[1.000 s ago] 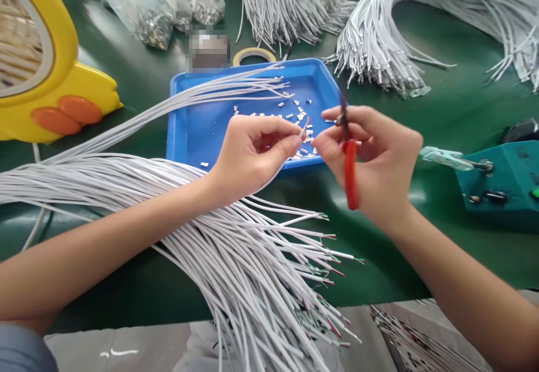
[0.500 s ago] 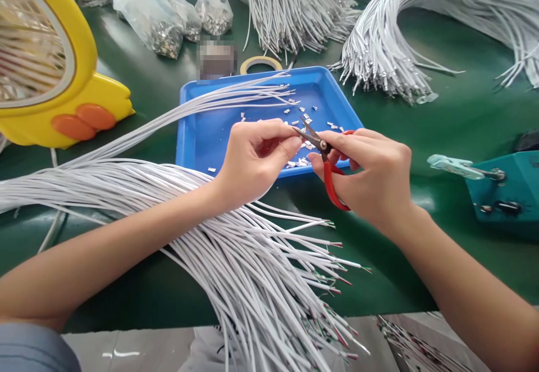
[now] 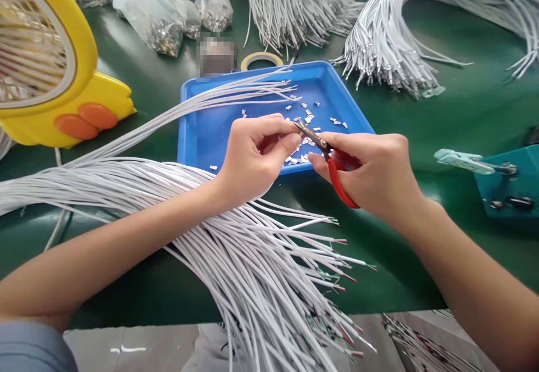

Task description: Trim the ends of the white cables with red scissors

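One white cable (image 3: 260,196), its end mostly hidden, is pinched between thumb and forefinger of the otherwise curled left hand (image 3: 255,158) above the blue tray (image 3: 210,133). Also above the tray, the right hand (image 3: 374,164) is closed round red-handled scissors (image 3: 324,145), the blades nearly together at that pinch. White clippings (image 3: 309,119) lie inside the tray; a slim cable group (image 3: 227,95) reaches in over its left side. Before the tray, a thick cable bundle (image 3: 261,254) fans across the green counter (image 3: 404,273); beyond it sit a tape roll (image 3: 261,55) and plastic bags (image 3: 166,35)
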Tool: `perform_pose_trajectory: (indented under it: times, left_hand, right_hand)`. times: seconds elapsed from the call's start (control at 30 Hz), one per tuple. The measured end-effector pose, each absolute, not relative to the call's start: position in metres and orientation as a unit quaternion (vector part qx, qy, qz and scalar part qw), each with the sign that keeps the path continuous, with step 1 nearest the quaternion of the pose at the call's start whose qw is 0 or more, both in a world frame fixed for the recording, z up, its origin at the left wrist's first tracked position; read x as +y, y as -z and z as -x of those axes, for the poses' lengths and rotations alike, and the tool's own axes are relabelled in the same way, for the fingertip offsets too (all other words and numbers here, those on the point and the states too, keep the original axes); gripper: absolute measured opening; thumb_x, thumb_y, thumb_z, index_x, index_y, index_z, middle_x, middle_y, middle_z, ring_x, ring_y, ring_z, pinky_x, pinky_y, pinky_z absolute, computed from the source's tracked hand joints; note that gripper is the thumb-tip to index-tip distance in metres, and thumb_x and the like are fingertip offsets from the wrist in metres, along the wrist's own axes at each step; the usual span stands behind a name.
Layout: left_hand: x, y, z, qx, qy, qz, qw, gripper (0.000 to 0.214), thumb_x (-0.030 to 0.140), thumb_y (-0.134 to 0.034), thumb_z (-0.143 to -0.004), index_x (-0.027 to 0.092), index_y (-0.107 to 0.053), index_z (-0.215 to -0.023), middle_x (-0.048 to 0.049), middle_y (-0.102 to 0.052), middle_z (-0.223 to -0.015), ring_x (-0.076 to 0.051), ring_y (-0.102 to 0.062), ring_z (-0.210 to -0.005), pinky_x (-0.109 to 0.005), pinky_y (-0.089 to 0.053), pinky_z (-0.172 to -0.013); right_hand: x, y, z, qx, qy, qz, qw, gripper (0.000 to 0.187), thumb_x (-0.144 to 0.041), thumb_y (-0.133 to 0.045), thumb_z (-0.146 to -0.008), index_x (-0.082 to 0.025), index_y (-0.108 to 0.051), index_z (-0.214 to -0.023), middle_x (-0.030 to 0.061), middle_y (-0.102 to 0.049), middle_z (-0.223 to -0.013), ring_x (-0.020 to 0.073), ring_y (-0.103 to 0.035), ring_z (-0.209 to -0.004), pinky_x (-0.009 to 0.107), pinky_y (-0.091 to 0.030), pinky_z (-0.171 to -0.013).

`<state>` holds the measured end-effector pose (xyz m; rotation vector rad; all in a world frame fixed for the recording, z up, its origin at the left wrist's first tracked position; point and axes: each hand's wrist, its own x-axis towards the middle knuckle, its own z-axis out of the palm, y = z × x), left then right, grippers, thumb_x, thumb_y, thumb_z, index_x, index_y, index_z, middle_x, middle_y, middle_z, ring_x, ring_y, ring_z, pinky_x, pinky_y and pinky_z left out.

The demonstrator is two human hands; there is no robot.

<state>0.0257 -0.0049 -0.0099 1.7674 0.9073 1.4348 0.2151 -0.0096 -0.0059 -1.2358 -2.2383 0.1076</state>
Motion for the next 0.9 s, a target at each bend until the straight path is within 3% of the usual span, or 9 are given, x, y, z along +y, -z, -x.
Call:
perform_pose_trajectory:
  times: [0.2,0.5,0.9]
  left_hand:
    - [-0.0053,0.0086,-0.0266,0.362,-0.551,-0.667,0.346,0.013,0.010,-0.063,-0.079,0.015,-0.069,-0.069,-0.0009,-0.063,-0.063,-0.009,-0.053,-0.057,-0.022,-0.042,-0.049]
    - [-0.0053,0.0082,-0.0273,0.371,-0.542,-0.659,0.366,0.012,0.010,-0.063,-0.079,0.013,-0.069,-0.069,-0.0012,-0.064,-0.063,-0.008,-0.051,-0.058,-0.019,-0.043,-0.051]
    - [-0.0053,0.0075,-0.0280,0.358,-0.547,-0.662,0.367,0.012,0.010,-0.063,-0.080,0.013,-0.070,-0.072,-0.0012,-0.064,-0.065,-0.008,-0.052,-0.058,-0.021,-0.043,-0.051]
  right_hand:
    - [-0.0133,0.0057,-0.2136,-0.843,-0.010,0.452,0.290,0.020,-0.034,-0.063,-0.083,-0.016,-0.073,-0.084,-0.0040,-0.044,-0.050,0.0087,-0.029,-0.048,0.025,-0.026,-0.050]
    - [-0.0186,0.0035,-0.2129,-0.840,0.091,0.476,0.245,0.024,-0.041,-0.063,-0.082,-0.020,-0.073,-0.081,-0.0013,-0.049,-0.045,0.0117,-0.033,-0.044,0.028,-0.022,-0.049]
    - [-0.0164,0.0016,-0.2135,-0.828,0.013,0.499,0.254,0.026,-0.043,-0.056,-0.085,-0.023,-0.073,-0.079,-0.0013,-0.050,-0.047,0.0111,-0.033,-0.043,0.030,-0.024,-0.051]
